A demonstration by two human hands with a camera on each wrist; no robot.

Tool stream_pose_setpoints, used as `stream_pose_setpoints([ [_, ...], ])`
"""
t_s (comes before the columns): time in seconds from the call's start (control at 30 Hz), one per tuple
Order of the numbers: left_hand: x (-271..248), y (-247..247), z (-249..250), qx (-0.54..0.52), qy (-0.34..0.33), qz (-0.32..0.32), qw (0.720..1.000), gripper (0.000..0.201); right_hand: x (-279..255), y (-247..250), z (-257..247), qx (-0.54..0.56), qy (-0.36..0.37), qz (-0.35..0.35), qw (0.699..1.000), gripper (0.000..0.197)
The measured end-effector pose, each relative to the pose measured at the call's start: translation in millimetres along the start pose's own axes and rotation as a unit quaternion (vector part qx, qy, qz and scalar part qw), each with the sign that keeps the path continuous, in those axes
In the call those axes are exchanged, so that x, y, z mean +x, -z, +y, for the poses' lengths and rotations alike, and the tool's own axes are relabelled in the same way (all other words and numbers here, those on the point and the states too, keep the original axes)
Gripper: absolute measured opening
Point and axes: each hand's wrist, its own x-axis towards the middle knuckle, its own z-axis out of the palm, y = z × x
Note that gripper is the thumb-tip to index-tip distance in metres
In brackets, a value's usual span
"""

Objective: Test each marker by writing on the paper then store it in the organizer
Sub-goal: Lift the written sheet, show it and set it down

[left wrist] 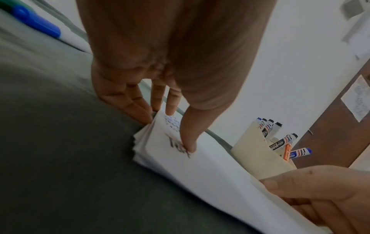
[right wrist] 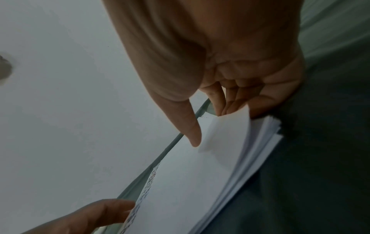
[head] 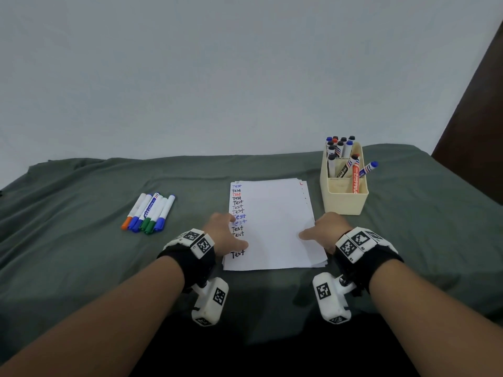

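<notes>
Green cloth [head: 81,268] covers the desk under a plain pale wall [head: 245,63].
Paper [head: 275,227], a stack with "Test" lines, lies at centre; left hand [head: 226,232] presses its left edge, fingers straight, right hand [head: 326,231] pinches up the top sheet's right edge. 6 markers [head: 149,213] lie left; organizer [head: 344,197] stands right, its rear markers overlapping, uncountable.

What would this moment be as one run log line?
left hand presses paper stack | right hand lifts top sheet's edge | no marker held | six markers untested | organizer part filled
</notes>
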Motion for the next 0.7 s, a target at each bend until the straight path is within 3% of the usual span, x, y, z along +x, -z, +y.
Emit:
stream_pose_setpoints([
  [0.17,-5,-2,-2,-0.005,-0.015,-0.001,1.0,0.083,-4,1,5,0.007,-0.019,0.0,1.0,0.035],
  [0.4,-12,1,-1,-0.019,-0.024,-0.009,0.999,0.084,-12,-2,3,-0.024,0.007,-0.015,1.0,0.035],
  [0.7,-13,5,6,-0.177,0.014,-0.036,0.983,0.077,-9,6,-2,-0.025,0.035,-0.015,0.999,0.048],
])
